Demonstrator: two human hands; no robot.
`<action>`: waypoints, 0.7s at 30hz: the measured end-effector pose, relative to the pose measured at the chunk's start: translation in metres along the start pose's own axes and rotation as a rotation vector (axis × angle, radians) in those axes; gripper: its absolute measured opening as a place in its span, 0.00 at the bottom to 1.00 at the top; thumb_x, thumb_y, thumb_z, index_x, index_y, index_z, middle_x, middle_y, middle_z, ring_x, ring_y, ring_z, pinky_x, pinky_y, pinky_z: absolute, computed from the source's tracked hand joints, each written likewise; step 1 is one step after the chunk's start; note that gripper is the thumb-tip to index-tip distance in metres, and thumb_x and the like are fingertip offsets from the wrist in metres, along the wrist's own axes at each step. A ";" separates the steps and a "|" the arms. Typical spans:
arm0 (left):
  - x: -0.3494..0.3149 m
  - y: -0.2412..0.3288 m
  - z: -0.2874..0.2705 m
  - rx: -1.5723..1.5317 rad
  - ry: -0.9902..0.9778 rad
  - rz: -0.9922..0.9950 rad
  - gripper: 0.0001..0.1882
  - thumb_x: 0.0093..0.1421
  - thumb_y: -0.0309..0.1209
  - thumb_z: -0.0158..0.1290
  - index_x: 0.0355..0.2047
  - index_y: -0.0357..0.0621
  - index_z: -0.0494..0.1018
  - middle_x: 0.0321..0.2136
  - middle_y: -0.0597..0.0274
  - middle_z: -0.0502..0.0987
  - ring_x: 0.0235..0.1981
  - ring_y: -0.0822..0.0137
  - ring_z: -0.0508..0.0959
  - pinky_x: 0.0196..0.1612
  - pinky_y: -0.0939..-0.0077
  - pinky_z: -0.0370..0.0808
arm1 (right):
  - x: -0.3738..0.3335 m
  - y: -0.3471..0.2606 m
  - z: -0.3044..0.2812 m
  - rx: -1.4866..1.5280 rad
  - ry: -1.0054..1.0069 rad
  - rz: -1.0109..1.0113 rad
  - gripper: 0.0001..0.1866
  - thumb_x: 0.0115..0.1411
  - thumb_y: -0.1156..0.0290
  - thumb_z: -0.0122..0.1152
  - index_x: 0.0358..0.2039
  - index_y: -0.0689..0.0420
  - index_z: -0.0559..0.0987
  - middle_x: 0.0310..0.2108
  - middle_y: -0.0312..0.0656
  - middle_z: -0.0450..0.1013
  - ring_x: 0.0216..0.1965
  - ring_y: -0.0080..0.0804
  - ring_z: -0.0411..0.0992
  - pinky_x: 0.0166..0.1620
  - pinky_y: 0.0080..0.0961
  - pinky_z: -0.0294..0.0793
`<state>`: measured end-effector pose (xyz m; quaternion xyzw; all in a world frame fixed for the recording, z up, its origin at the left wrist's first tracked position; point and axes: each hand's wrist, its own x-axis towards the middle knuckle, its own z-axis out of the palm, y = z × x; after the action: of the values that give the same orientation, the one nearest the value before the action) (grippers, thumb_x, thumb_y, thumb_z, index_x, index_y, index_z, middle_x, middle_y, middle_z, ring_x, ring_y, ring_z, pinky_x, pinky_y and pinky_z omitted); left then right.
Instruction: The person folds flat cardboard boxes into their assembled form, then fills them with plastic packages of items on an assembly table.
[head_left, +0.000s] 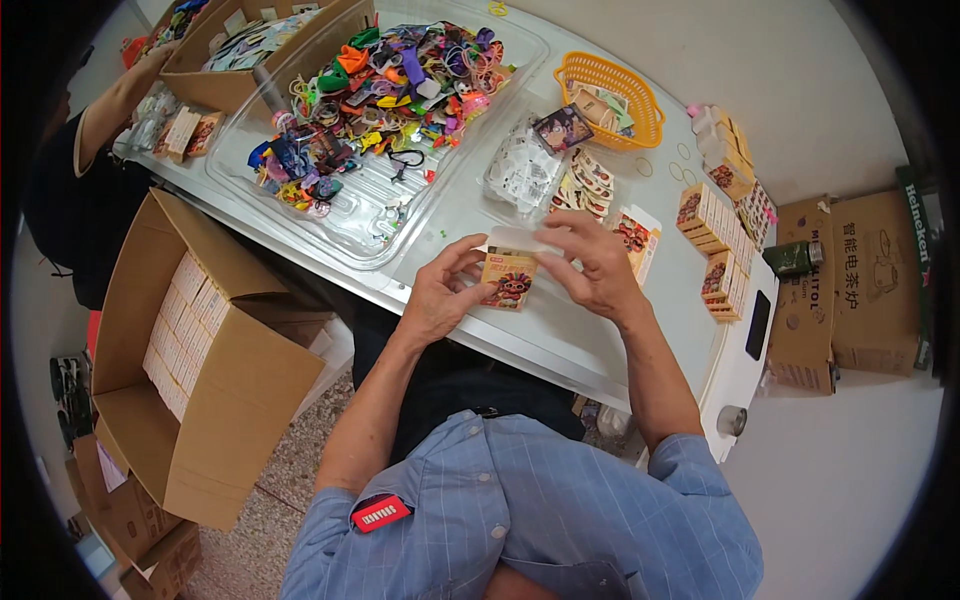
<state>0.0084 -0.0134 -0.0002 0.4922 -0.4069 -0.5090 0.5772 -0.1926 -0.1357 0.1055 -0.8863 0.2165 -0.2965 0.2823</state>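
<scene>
Over the front edge of the white table (560,340) both my hands hold one small orange carton (508,278) with a cartoon picture on its face. My left hand (440,295) grips its left side and lower edge. My right hand (592,262) pinches the carton's open white top flap. Just right of my right hand another small carton (636,236) of the same kind lies on the table.
A clear plastic tray (350,215) holds a heap of colourful small items (390,90). Behind my hands lie a bag of white pieces (520,165), flat cards and an orange basket (610,100). Filled cartons (715,250) are stacked at right beside a black phone (758,325). An open cardboard box (200,350) stands left; another person (85,170) sits far left.
</scene>
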 end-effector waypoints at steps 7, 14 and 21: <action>0.001 0.005 0.001 -0.013 -0.033 0.005 0.37 0.56 0.18 0.64 0.65 0.39 0.64 0.49 0.52 0.80 0.44 0.70 0.78 0.45 0.75 0.80 | 0.009 0.057 -0.053 -0.241 0.215 0.349 0.09 0.59 0.75 0.65 0.41 0.61 0.83 0.39 0.47 0.78 0.39 0.37 0.78 0.40 0.30 0.78; 0.002 0.002 0.001 -0.054 -0.025 0.004 0.38 0.56 0.18 0.64 0.66 0.38 0.63 0.49 0.52 0.80 0.44 0.70 0.79 0.44 0.76 0.79 | 0.048 0.105 -0.041 -0.807 -0.339 0.374 0.11 0.62 0.66 0.60 0.38 0.58 0.85 0.41 0.50 0.80 0.49 0.47 0.75 0.52 0.45 0.71; 0.002 0.000 0.002 -0.044 -0.011 -0.012 0.38 0.55 0.24 0.67 0.65 0.41 0.65 0.48 0.58 0.82 0.40 0.78 0.76 0.34 0.86 0.69 | 0.044 0.120 -0.032 -1.023 -0.351 0.332 0.09 0.59 0.69 0.59 0.31 0.57 0.85 0.35 0.47 0.80 0.46 0.45 0.75 0.53 0.48 0.67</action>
<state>0.0070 -0.0154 -0.0001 0.4790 -0.3959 -0.5239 0.5824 -0.2071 -0.2615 0.0689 -0.9002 0.4191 0.0466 -0.1087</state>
